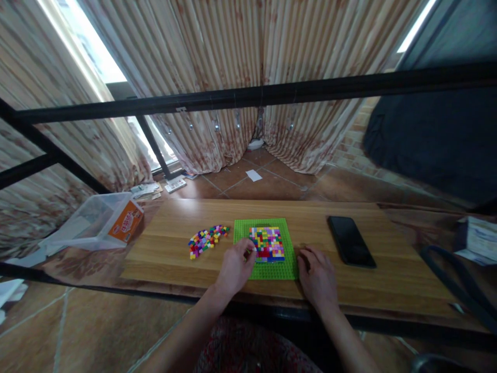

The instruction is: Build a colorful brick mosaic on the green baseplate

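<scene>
A green studded baseplate (240, 225) lies on the wooden board, and a block of many small coloured building bricks (267, 241) is built up on its middle. At the left edge of that block is my left hand (236, 265), thumb and forefinger pinched together; whatever sits between the fingertips is too small to make out. My right hand (319, 277) rests on the wood just right of the baseplate, its fingers loosely curled and apart with nothing seen in them. Loose bricks (207, 240) of several colours form a pile to the left of the baseplate.
A black phone (351, 242) lies on the wooden board (163, 228) at the right. Off its left end stands a clear plastic box (97, 223) with an orange label. A black metal bar (233, 97) crosses in front of the curtains (217, 52). Papers (145, 190) lie behind the box.
</scene>
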A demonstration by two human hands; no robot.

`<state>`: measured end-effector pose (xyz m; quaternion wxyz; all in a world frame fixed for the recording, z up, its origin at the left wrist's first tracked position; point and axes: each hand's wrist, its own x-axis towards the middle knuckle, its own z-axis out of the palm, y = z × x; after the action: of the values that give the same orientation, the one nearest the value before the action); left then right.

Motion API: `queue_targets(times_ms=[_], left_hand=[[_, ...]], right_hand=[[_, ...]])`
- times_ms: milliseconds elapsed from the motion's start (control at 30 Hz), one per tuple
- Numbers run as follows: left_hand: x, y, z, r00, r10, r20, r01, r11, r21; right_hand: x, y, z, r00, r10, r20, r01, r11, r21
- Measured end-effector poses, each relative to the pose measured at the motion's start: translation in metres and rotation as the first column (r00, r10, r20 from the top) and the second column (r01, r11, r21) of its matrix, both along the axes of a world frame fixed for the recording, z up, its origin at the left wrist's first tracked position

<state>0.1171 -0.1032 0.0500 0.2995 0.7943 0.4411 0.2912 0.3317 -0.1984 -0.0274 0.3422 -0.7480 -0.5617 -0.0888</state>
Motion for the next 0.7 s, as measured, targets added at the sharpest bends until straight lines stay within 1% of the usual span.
queue_targets(times_ms=[200,367,500,700], left_hand=[[0.011,-0.003,0.006,0.989,-0.125,-0.079,0.133,0.986,0.102],[0.023,-0.006,0.007,0.935,-0.219,-0.278,0.277,0.942,0.191],[0.03,-0.006,0.004,0.893,-0.223,-0.392,0.327,0.919,0.221],[0.034,-0.004,-0.002,0.888,-0.172,-0.426,0.301,0.919,0.256]], right_hand=[[-0.001,0.0,0.001,1.0,-0.011,-0.009,0.011,1.0,0.002],[-0.003,0.0,0.005,1.0,-0.011,-0.011,0.011,1.0,-0.003],[-0.004,0.0,0.006,1.0,-0.024,-0.011,0.024,1.0,-0.013],[-0.003,0.001,0.006,1.0,-0.022,-0.018,0.022,0.999,-0.024]])
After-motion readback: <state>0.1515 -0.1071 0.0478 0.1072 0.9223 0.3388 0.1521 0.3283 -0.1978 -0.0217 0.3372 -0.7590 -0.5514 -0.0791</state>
